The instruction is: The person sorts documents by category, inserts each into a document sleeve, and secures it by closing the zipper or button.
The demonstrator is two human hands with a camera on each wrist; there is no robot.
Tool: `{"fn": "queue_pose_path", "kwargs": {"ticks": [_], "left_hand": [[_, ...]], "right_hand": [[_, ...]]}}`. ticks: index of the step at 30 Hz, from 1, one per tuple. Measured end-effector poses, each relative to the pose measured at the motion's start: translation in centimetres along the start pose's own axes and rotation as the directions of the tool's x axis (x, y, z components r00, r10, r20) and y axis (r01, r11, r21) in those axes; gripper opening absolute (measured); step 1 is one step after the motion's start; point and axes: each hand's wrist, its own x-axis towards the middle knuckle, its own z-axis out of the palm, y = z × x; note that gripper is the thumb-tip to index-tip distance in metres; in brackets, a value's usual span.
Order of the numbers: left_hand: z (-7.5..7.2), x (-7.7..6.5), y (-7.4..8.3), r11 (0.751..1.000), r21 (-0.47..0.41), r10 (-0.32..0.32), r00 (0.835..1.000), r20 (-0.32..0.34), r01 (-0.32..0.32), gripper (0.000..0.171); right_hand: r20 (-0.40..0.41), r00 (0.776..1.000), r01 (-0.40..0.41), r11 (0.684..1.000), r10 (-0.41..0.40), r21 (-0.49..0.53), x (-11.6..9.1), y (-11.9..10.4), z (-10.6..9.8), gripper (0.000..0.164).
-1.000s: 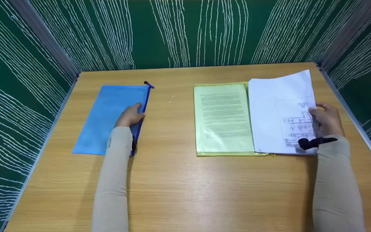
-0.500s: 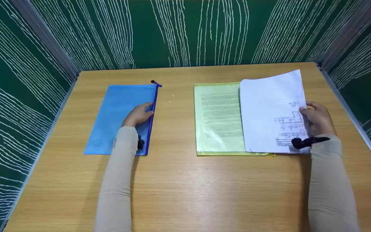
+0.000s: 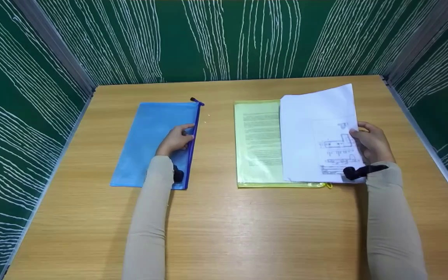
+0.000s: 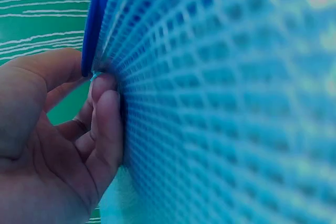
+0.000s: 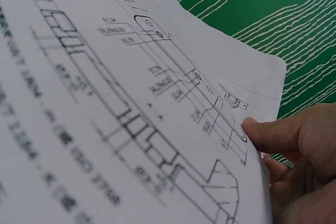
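A blue mesh zip pouch (image 3: 140, 144) lies on the table at left in the head view, its dark blue zip edge on the right. My left hand (image 3: 175, 140) pinches that zip edge about halfway along; in the left wrist view the mesh (image 4: 210, 108) fills the right side beside curled fingers (image 4: 107, 124). At right, my right hand (image 3: 375, 144) holds white paper (image 3: 309, 116) by its right edge, thumb on top. The paper bears a technical drawing, its far right corner lifted. It overlaps a yellow zip pouch (image 3: 261, 185) with a printed page showing through.
The wooden table (image 3: 224, 233) is closed in at the back and sides by green panels (image 3: 231, 39) with white wavy lines. A small yellow zip pull (image 3: 329, 186) shows at the paper's lower edge.
The left hand has slid the blue zip pouch to the right. The right hand has carried the paper leftward, so it covers more of the yellow pouch, which has stayed put.
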Motion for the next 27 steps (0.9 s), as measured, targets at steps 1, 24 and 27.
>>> {"fn": "queue_pose_path", "kwargs": {"ticks": [1,24,27], "left_hand": [[0.1,0.1,0.1,1.000,-0.015,0.004,1.000,-0.002,-0.004,0.051],[4.1,1.3,1.1,0.901,-0.434,0.002,1.000,-0.015,-0.008,0.051],[4.5,1.4,1.4,0.881,-0.472,0.004,1.000,-0.012,-0.010,0.050]], "right_hand": [[0.006,1.000,0.006,1.000,-0.006,0.011,0.0,0.0,0.2,0.057],[0.146,0.988,0.044,0.999,-0.047,0.028,-0.7,-1.1,3.1,0.061],[0.183,0.981,0.059,0.996,-0.070,0.061,-0.8,-1.1,3.4,0.061]]}}
